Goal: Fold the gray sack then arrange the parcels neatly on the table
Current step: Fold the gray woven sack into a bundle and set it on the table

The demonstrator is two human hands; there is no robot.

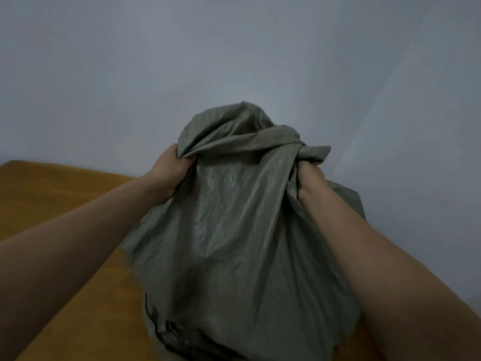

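The gray sack point(234, 230) hangs in front of me, held up above the wooden table point(65, 204), bulging and crumpled. My left hand point(170, 170) grips a bunched fold at the sack's upper left. My right hand point(311, 182) grips a twisted wad of the fabric at its upper right. Dark printing shows near the sack's lower edge. No parcels are in view; whatever lies under or inside the sack is hidden.
A plain pale wall point(234, 61) fills the background behind the sack. The orange-brown table spreads to the left and below, its far edge meeting the wall at the left.
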